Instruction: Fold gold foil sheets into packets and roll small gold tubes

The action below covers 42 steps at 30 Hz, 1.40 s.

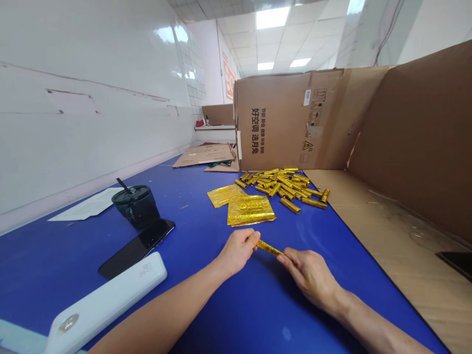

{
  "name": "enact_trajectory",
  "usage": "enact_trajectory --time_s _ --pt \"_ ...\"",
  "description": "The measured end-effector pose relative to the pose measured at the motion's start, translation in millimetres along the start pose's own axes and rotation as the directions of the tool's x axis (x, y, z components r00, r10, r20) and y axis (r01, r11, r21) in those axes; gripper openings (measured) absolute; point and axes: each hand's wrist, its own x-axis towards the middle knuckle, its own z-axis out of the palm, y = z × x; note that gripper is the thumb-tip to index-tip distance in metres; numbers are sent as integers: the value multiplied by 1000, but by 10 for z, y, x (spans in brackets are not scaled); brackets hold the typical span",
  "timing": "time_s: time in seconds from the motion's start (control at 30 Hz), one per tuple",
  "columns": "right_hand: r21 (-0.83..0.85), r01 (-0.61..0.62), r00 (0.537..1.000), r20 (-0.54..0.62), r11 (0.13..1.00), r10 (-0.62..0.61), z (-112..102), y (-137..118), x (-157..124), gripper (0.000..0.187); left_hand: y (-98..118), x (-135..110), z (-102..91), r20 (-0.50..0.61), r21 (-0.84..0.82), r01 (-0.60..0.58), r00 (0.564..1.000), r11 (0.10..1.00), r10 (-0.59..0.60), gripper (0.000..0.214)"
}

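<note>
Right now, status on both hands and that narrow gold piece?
Left hand, right hand pinching opposite ends. Narrow gold piece spans between, unobstructed. Flat gold sheets just beyond.

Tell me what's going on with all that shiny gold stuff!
Someone's bare left hand and bare right hand grip opposite ends of a narrow, shiny gold piece over the flat blue table. Just beyond the hands lie flat, shiny gold sheets. Farther back is a loose pile of small gold tubes, near a big brown cardboard box.
</note>
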Motion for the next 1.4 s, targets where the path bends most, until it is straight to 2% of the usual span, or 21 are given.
enact_trajectory --time_s 0.1,0.2,0.3,0.37,0.47,0.57,0.63,0.7,0.77,0.87,1.0,1.1,1.27,1.4 --pt "-190 56 996 -54 980 -68 -8 32 -1 36 3 1 -20 71 -44 82 994 996 -79 54" --pt "-325 101 985 -98 940 -140 -28 44 2 34 9 -4 -49 183 -67 182 969 981 -168 60" --pt "-376 151 971 -119 914 -210 -30 35 0 33 15 -9 -76 250 -72 237 945 969 -212 56" --pt "-359 154 971 -119 921 -209 -26 28 -5 32 15 -8 -91 262 -63 237 941 969 -213 49" --pt "-220 114 984 -108 969 -140 -40 21 -12 29 11 -6 -95 232 -24 172 959 985 -162 36" --pt "-59 67 993 -94 996 -72 -73 10 -18 28 20 -38 -49 167 49 41 985 998 -49 28" --pt "-8 62 996 -71 998 -62 -87 -3 -22 29 43 -89 17 140 102 -46 990 994 31 24" --pt "17 105 994 -14 994 -105 -85 -21 -28 29 73 -151 99 149 148 -129 983 980 107 22" --pt "36 151 987 45 988 -153 -68 -40 -33 31 95 -207 174 187 255 -302 948 919 259 21" --pt "50 168 982 80 985 -171 -33 -67 -37 34 92 -252 236 193 342 -390 919 855 342 22" --pt "40 169 984 55 985 -171 6 -92 -39 37 55 -262 237 181 385 -416 909 823 375 23" --pt "32 172 984 40 985 -173 14 -81 -37 38 51 -246 211 164 369 -408 913 835 373 24" --pt "-41 114 993 38 993 -113 15 -14 -25 36 73 -184 122 35 340 -254 966 905 258 24" --pt "-128 114 993 4 985 -115 38 16 -20 36 67 -152 73 55 302 -212 977 929 204 26"
